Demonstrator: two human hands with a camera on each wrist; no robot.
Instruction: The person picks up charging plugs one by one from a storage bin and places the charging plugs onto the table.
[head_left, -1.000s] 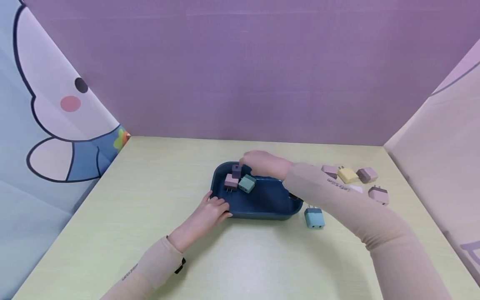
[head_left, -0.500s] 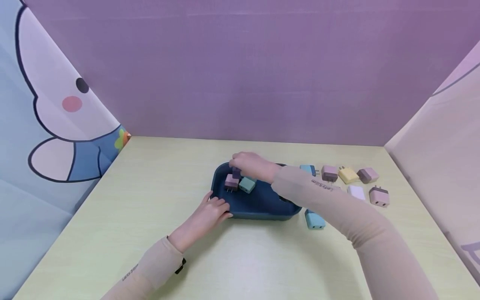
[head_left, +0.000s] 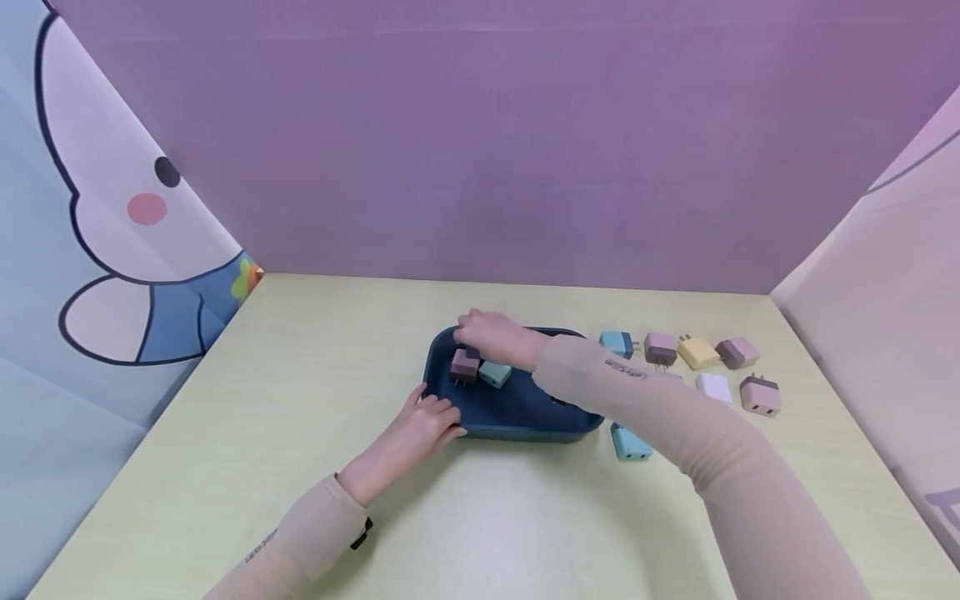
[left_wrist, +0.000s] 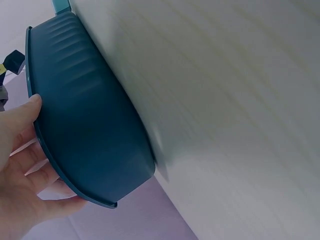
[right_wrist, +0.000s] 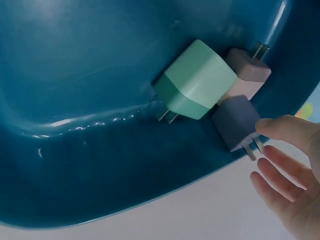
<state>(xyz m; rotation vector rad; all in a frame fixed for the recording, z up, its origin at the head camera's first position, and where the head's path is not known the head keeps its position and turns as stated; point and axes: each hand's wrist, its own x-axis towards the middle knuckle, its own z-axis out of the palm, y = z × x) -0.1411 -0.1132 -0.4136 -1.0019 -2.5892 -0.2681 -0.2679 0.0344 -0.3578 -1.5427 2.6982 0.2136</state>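
Observation:
A dark blue tray with rounded corners stands on the table. My left hand grips its near left corner, with the thumb on the rim in the left wrist view. Inside lie three plug adapters: a green one, a pink and brown one and a dark purple one against the others. My right hand reaches over the tray's far left. Its thumb touches the purple adapter by the prongs; the other fingers are loosely spread and do not visibly close on it.
Right of the tray lie several more adapters: blue ones, a yellow one, a white one and pink ones. My right sleeve passes over part of them. A purple cloth hangs behind the table.
My right hand has moved left and slightly down inside the tray to the purple adapter, which it now mostly covers in the head view. My left hand stays on the tray corner.

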